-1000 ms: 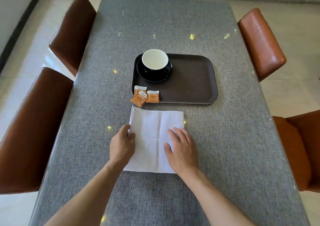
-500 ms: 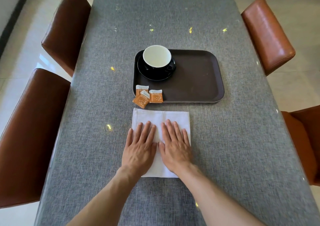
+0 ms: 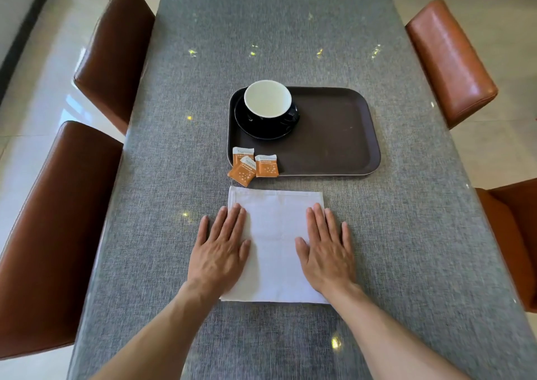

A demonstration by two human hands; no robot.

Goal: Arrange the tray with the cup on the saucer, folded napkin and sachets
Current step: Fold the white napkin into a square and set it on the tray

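Both hands are down flat on the white napkin, fingers straight and spread, nothing gripped. The left hand presses along the napkin's left edge, with its outer fingers spilling over onto the grey tablecloth. The right hand does the same on the right edge, little finger off the cloth square and on the table covering. Bare white fabric shows between the two hands, a stitched hem visible along the top and left edges, faint crease lines crossing the middle.

Just beyond the napkin sit three orange-and-white sachets, bunched at the near left corner of the dark brown tray. One lies tilted and half off the tray's rim onto the tablecloth; the other two sit against that corner, overlapping each other. There is printing on them, a white band at the top and pale specks on the orange, but the writing is too small to read.

On the tray's far left stands the cup, black outside, white inside, upright on its black saucer. The rest of the tray shows bare brown surface.

Brown leather chairs flank the table, two on the left, two on the right, and a glossy pale tiled floor runs beside them.
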